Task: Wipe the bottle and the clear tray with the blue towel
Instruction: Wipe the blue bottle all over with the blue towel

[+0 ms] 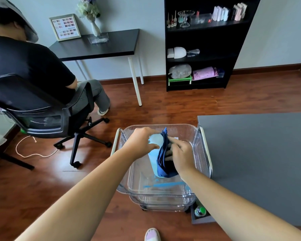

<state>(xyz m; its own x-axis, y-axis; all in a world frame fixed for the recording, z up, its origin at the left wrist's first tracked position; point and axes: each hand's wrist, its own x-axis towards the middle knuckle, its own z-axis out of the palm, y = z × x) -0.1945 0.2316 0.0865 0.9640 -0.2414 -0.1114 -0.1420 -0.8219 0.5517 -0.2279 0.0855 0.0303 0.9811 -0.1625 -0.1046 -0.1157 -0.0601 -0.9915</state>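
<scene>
Fingers (152,146) of our left hand (140,142) are gripping the bottle (153,161); our right hand (181,153), pinching the blue towel (162,153), should be pressing firmly.

Right hand (182,153) grips towel (162,158) against bottle (156,139)

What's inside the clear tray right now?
The bottle, held near its top by the left hand, with the right hand pressing the blue towel against it. A thin blue strip shows at the bottom of the clear tray. The towel hides the bottle's right side.
</scene>
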